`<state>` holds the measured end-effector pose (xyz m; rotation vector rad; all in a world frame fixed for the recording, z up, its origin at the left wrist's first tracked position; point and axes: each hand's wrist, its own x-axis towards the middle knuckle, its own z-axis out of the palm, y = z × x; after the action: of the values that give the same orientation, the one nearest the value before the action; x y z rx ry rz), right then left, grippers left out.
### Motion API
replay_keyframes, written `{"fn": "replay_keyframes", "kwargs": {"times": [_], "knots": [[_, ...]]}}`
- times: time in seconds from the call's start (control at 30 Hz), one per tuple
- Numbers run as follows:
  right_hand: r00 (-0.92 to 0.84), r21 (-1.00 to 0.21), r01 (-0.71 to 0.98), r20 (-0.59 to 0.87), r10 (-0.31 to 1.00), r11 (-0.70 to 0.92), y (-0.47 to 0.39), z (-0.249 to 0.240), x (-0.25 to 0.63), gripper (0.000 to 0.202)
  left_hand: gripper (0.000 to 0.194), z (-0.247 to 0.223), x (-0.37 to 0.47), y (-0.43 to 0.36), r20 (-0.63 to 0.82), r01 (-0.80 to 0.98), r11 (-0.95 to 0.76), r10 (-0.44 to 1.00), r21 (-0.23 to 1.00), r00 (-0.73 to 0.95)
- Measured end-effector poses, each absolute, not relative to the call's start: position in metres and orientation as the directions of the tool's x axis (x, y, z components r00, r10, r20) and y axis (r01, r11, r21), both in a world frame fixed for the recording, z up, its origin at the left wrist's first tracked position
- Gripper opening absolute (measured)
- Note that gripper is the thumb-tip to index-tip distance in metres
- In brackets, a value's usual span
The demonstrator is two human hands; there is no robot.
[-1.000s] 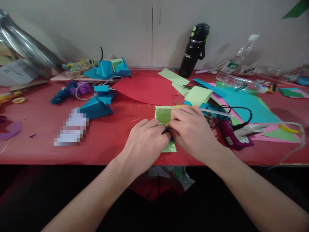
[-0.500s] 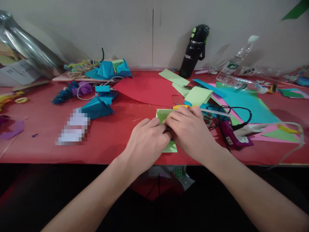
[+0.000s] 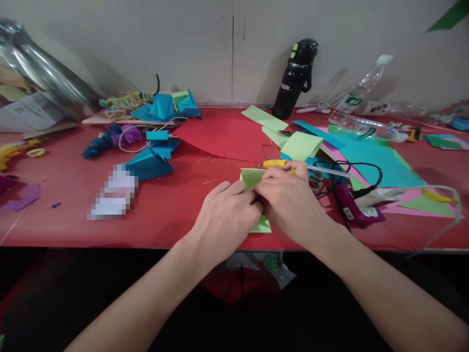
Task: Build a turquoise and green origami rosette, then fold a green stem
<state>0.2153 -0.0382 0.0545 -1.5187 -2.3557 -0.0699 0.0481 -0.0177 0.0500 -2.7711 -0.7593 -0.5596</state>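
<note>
At left, blue folded papers [image 3: 150,165] look already shaped, then the left hand [image 3: 227,212] curls its fingers over light-green paper [image 3: 252,177], seemingly part-worked, what remains unclear, lying on the near worktop [image 3: 176,210] beneath and between the right hand's [image 3: 291,198] likewise curled fingers and the left's, any grip hidden.

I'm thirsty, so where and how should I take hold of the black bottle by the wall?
I'd grip the black bottle around its midsection, below the lid, coming from the front left: its body looks roughly cylindrical, the carry loop sticks out on the right, and the wall stands behind.
</note>
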Motion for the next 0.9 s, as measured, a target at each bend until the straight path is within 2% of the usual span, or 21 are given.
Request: {"fn": "replay_keyframes", "kwargs": {"times": [0.13, 0.23, 0.3, 0.4, 0.5, 0.6, 0.77, 0.9], "knots": [[-0.392, -0.119, 0.891, 0.286, 0.874, 0.439, -0.038, 0.056, 0.215, 0.022, 0.023, 0.05, 0.046, -0.016, 0.416, 0.536, -0.839, 0.456, -0.094, 0.787], [-0.433, -0.141, 0.844, 0.389, 0.813, 0.517, -0.036, 0.058, 0.22, 0.026, 0.02, 0.051, 0.041, -0.01, 0.412, 0.555, -0.829, 0.486, -0.06, 0.77], [-0.422, -0.195, 0.803, 0.482, 0.768, 0.563, -0.036, 0.062, 0.224, 0.029, 0.018, 0.051, 0.036, -0.004, 0.404, 0.576, -0.817, 0.519, -0.026, 0.754], [-0.315, -0.329, 0.754, 0.578, 0.753, 0.568, -0.037, 0.067, 0.232, 0.023, 0.02, 0.05, 0.029, 0.004, 0.415, 0.615, -0.787, 0.577, 0.051, 0.704], [-0.254, -0.437, 0.706, 0.578, 0.775, 0.558, -0.041, 0.064, 0.238, 0.024, 0.022, 0.049, 0.023, 0.009, 0.477, 0.642, -0.754, 0.619, 0.14, 0.624], [-0.259, -0.476, 0.677, 0.56, 0.787, 0.561, -0.043, 0.053, 0.239, 0.028, 0.023, 0.047, 0.021, 0.01, 0.508, 0.655, -0.731, 0.644, 0.189, 0.572], [-0.278, -0.402, 0.693, 0.616, 0.737, 0.598, -0.042, 0.044, 0.235, 0.03, 0.025, 0.046, 0.022, 0.008, 0.495, 0.617, -0.762, 0.62, 0.194, 0.609], [-0.362, -0.29, 0.759, 0.557, 0.748, 0.583, -0.042, 0.046, 0.232, 0.013, 0.022, 0.048, 0.023, 0.007, 0.444, 0.601, -0.783, 0.601, 0.16, 0.665]]}}
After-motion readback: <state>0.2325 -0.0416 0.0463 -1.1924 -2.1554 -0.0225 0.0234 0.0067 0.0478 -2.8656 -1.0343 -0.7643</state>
